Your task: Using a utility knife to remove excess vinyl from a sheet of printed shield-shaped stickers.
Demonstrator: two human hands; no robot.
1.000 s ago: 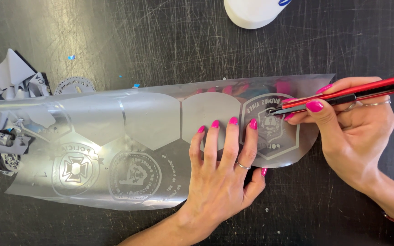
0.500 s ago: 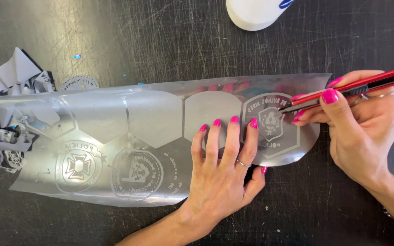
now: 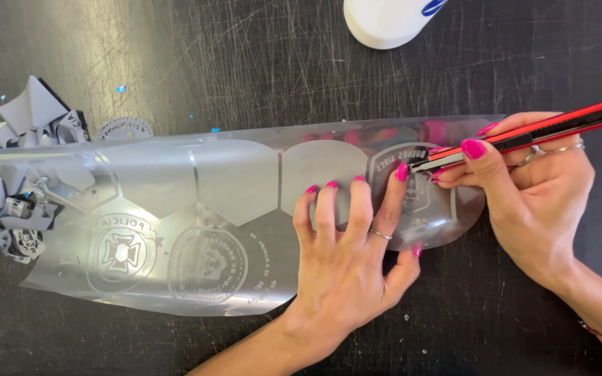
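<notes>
A scratched black table (image 3: 175,42) fills the room's view, and across it lies a long clear sheet (image 3: 238,223) printed with silver badges, curling at its far edge. The left hand (image 3: 346,268) lies flat and spread on the sheet's right part, pinning it down. The right hand (image 3: 531,202) grips a red knife (image 3: 538,129), whose tip has slid from the badge's (image 3: 419,198) right edge onto its upper part, close to the left forefinger, so the picking at that badge goes on. Grey scraps (image 3: 15,167) pile at the left. A white tub (image 3: 391,21) stands far off.
</notes>
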